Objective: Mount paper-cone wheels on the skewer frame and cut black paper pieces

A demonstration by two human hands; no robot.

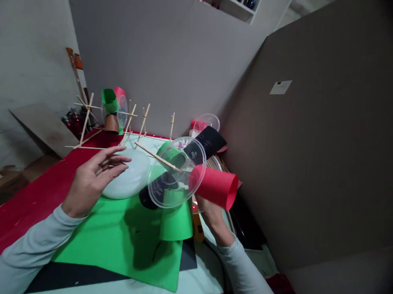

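Observation:
A wheel of clear plastic discs [154, 186] hangs above the table, ringed by rolled paper cups: a red cup [219, 187], a green cup [177, 221] and black ones among them. A thin wooden stick [157, 157] runs out from its middle toward the left. My right hand [210, 212] grips the wheel from behind on the right; its fingers are mostly hidden. My left hand [98, 174] is open, holding nothing, its fingers stretched toward the stick. Just beyond it sits a smooth white rounded object [131, 178].
Green paper [111, 239] lies over black sheets on the table. A yellow-orange tool [198, 229] shows below the wheel, near a small red light. Stick frames [88, 118] stand at the back, the left one bearing another cup wheel [112, 123]. Grey partitions [162, 51] enclose the table.

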